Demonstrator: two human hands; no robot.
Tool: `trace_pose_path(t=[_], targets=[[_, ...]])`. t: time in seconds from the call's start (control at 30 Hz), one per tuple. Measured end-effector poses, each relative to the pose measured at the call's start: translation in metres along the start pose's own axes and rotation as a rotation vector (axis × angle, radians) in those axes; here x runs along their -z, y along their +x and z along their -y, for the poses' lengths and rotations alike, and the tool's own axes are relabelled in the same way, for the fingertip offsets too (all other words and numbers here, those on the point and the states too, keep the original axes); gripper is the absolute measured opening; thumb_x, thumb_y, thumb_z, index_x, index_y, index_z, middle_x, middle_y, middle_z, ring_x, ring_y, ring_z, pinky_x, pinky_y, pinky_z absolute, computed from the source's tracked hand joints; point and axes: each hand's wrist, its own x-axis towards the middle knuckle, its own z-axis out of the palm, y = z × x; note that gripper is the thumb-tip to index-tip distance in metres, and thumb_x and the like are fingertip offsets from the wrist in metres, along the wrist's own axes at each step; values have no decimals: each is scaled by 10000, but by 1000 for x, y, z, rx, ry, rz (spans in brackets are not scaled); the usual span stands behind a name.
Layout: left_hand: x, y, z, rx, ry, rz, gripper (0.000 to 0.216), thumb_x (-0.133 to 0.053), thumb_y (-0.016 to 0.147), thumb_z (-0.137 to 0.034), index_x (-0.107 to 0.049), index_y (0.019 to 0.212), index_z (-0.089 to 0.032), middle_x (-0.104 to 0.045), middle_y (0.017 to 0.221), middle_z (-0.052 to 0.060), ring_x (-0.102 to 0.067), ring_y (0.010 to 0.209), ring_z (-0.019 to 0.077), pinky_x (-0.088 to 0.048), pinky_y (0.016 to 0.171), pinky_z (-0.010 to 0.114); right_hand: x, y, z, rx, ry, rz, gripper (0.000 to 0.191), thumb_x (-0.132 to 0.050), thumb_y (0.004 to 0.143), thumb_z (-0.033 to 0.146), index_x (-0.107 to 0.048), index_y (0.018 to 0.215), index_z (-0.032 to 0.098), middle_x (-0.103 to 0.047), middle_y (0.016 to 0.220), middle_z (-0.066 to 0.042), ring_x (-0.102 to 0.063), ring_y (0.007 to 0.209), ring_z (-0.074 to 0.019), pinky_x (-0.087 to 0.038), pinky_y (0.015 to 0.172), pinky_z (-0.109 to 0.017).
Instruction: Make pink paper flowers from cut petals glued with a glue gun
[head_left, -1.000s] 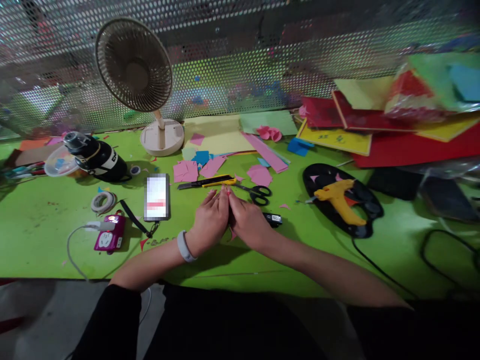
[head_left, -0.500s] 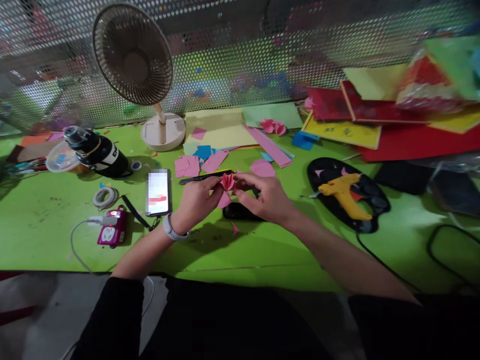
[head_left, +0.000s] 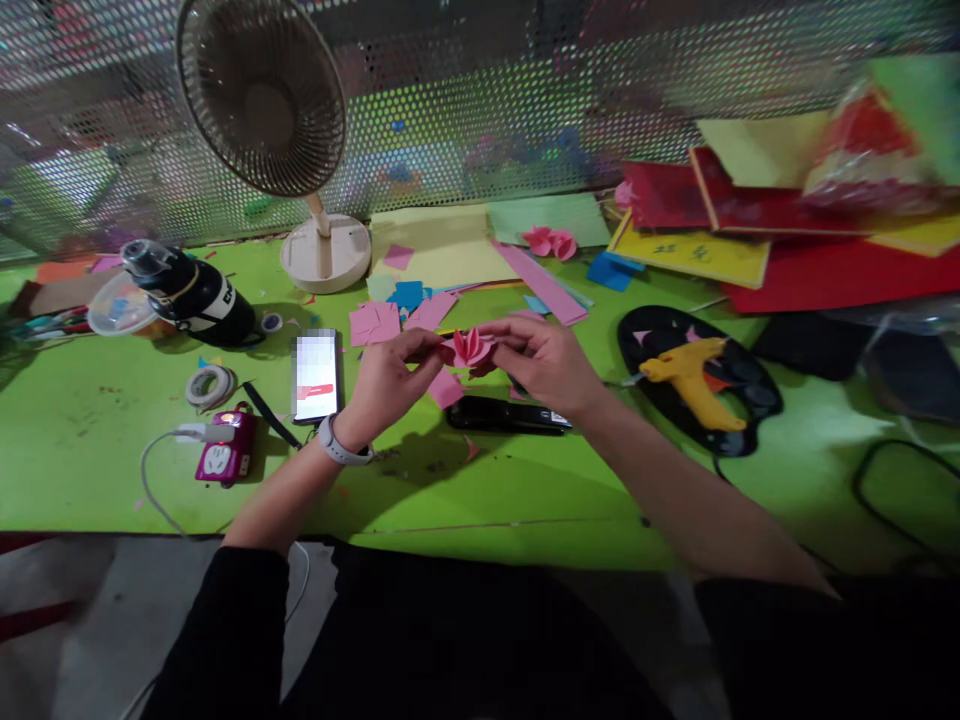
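Both my hands hold a small folded pink paper flower [head_left: 469, 347] just above the green table [head_left: 90, 440]. My left hand [head_left: 390, 378], with a white band on its wrist, pinches the flower's left side. From the right, my right hand [head_left: 547, 362] grips the other side with closed fingers. A loose pink paper piece [head_left: 445, 389] lies right under the flower. A black flat device [head_left: 506, 415] rests on the table below my right hand.
A phone [head_left: 316, 362] lies left of my hands, with tape rolls [head_left: 208, 385], a pink plug adapter [head_left: 223, 458] and a black bottle [head_left: 191, 297] further left. A desk fan [head_left: 279, 120] stands behind. At right, a yellow glue gun [head_left: 690, 375] rests on a black tray. Coloured paper sheets [head_left: 787, 250] are stacked at back right.
My hands lifted from the table, where they pressed together, and now hold the pink flower up between them. The black device they covered is now in plain view.
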Motion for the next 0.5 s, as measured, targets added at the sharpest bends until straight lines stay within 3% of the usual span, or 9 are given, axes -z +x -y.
trace_pose_path(t=[0.17,0.5], targets=[[-6,5,16,88,-343,83,383,-644,884,-224,-622,1261,-159,-751,969,70,-707,817,121,-578,730,240,-3,2,-3,-58,154,-22,324,-710,831,309,-692,1128,180,-776,872,-48,-719,637,-138,-616,571,-256],[-21,2,30,132,-468,-16,234,-651,892,-272,-718,1096,-179,-753,1046,77,-719,825,133,-631,731,287,-9,4,-18,-117,344,-123,160,-721,792,251,-715,943,199,-761,790,0,-669,518,-102,-597,479,-226]])
